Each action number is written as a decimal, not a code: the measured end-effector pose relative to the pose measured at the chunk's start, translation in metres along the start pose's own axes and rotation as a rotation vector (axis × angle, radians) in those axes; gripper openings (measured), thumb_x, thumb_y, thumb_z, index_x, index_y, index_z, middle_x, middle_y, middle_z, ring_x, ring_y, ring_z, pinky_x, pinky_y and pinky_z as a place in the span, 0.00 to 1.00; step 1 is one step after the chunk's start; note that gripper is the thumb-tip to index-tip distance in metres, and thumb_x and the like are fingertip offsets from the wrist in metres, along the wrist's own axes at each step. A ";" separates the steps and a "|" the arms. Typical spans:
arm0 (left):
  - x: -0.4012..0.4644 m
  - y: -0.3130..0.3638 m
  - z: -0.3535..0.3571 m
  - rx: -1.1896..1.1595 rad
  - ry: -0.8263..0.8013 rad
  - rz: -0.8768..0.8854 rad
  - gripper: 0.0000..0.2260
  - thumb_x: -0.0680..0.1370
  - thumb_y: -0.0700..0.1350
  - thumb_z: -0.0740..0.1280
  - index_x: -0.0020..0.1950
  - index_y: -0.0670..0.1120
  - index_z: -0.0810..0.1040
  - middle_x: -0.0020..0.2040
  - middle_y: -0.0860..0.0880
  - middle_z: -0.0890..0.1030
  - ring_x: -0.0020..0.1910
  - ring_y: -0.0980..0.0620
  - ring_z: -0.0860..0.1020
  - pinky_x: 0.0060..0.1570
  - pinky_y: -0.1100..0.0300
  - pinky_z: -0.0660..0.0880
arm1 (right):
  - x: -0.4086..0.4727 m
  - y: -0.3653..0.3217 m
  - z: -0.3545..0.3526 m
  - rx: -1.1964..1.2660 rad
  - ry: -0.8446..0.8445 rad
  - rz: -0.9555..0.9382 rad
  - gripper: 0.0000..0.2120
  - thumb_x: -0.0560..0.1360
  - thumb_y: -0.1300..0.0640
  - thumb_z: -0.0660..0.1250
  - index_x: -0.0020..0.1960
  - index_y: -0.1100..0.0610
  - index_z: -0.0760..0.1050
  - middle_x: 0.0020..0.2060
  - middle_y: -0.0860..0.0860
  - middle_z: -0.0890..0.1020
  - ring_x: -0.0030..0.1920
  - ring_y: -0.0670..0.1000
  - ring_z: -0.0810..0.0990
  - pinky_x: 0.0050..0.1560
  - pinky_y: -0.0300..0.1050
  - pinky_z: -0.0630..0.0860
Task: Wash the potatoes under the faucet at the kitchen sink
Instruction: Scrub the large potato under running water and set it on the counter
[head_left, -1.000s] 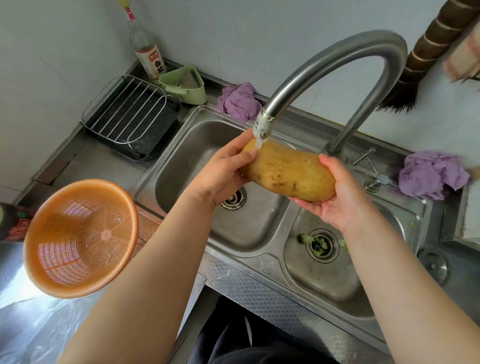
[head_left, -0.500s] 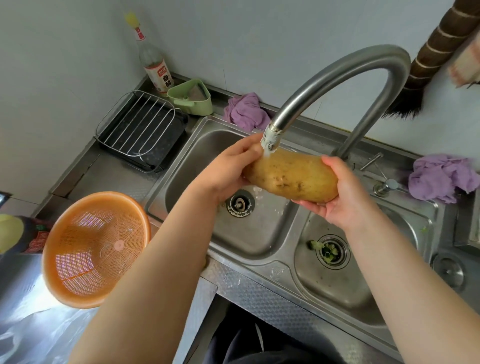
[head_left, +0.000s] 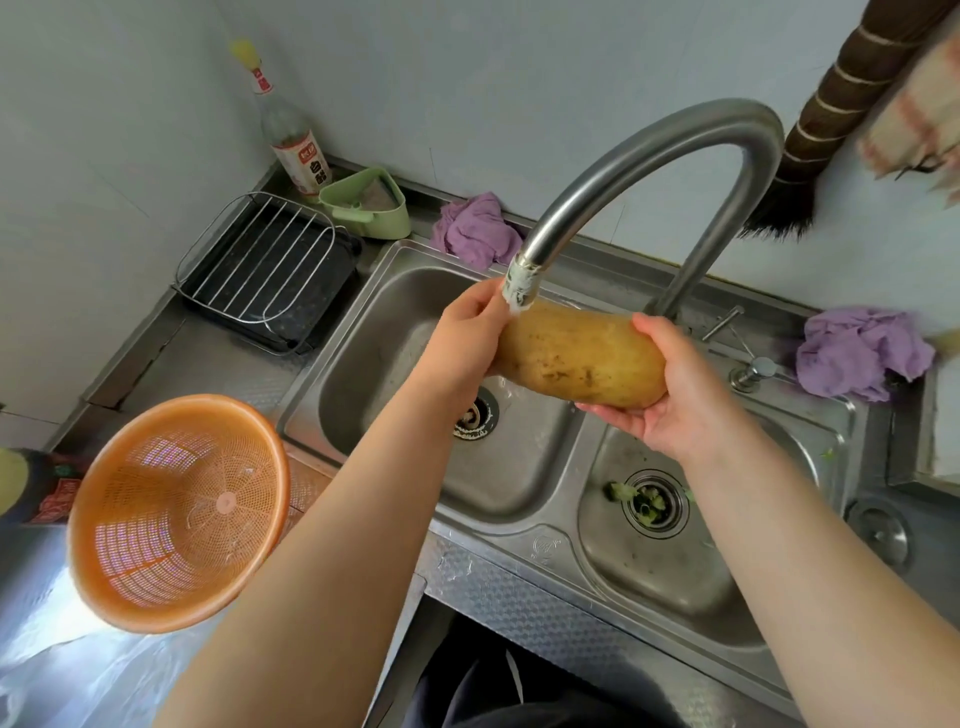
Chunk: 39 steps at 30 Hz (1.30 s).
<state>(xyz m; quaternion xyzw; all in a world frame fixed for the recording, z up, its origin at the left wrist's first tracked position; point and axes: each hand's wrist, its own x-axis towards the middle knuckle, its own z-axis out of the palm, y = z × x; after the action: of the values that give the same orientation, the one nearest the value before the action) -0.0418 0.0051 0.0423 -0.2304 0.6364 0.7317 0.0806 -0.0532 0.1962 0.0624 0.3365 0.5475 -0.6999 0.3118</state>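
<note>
A long yellow-brown potato (head_left: 582, 356) with dark specks lies crosswise right under the taped spout of the curved steel faucet (head_left: 623, 171). Water runs from the spout onto its left end. My left hand (head_left: 465, 338) grips that left end, fingers near the spout. My right hand (head_left: 675, 395) cups the right end from below, thumb over the top. Both are held above the divider of the double steel sink (head_left: 384, 332).
An orange mesh basket (head_left: 176, 512), empty, stands on the counter at the left. Behind it are a wire rack on a black tray (head_left: 265, 270), a green strainer (head_left: 363, 208) and a bottle (head_left: 291, 135). Purple cloths (head_left: 475, 231) (head_left: 857, 353) lie behind the sink. Green scraps sit in the right drain (head_left: 649, 501).
The potato stays under the running water in both hands. My left hand's fingers have shifted slightly along its left end. The camera view has tilted a little.
</note>
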 end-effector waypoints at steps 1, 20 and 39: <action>-0.001 0.002 -0.006 0.003 -0.125 0.008 0.10 0.76 0.49 0.67 0.56 0.57 0.81 0.54 0.47 0.81 0.55 0.43 0.81 0.59 0.39 0.78 | 0.000 -0.001 -0.002 0.019 0.005 0.020 0.19 0.72 0.43 0.72 0.56 0.52 0.71 0.53 0.60 0.82 0.49 0.64 0.85 0.30 0.48 0.83; -0.005 0.025 0.002 0.108 0.260 -0.099 0.19 0.85 0.58 0.51 0.43 0.61 0.79 0.57 0.48 0.80 0.58 0.45 0.79 0.56 0.40 0.80 | 0.008 0.019 0.005 -0.113 -0.217 -0.213 0.35 0.70 0.38 0.70 0.73 0.45 0.63 0.65 0.52 0.75 0.62 0.56 0.80 0.59 0.60 0.78; -0.004 -0.017 0.020 -0.238 0.447 -0.035 0.17 0.75 0.49 0.67 0.63 0.59 0.73 0.65 0.48 0.75 0.61 0.47 0.77 0.55 0.52 0.79 | 0.008 0.064 0.043 -0.137 0.092 -0.613 0.20 0.66 0.36 0.73 0.54 0.37 0.71 0.56 0.46 0.79 0.56 0.53 0.82 0.54 0.60 0.82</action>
<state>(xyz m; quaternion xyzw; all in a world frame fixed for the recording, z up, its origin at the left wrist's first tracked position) -0.0362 0.0282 0.0303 -0.4051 0.5436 0.7310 -0.0771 -0.0121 0.1403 0.0284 0.1653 0.6828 -0.7067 0.0834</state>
